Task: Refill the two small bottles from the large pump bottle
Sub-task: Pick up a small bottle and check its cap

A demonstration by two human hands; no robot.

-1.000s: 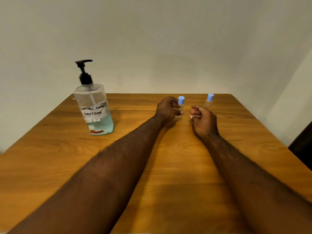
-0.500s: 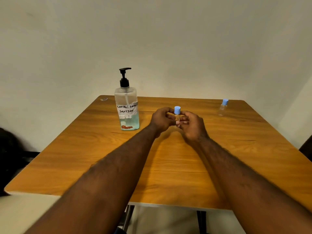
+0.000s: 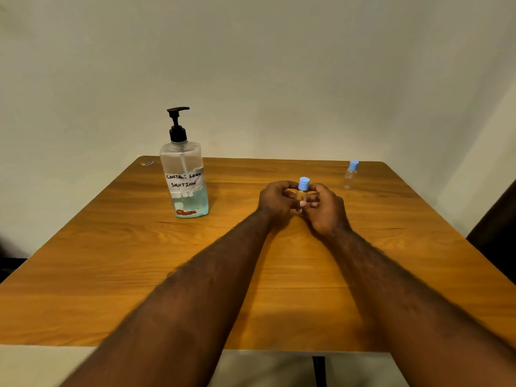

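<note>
right now both hands meet mid-worktop [image 3: 279, 289] – left hand [image 3: 275, 202] and right hand [image 3: 325, 209] have fingers curled round one small bottle [image 3: 303, 191], blue cap up. second small bottle [image 3: 350, 175] stands far right, well apart – pump bottle [image 3: 184, 177] upright at left, untouched.
</note>
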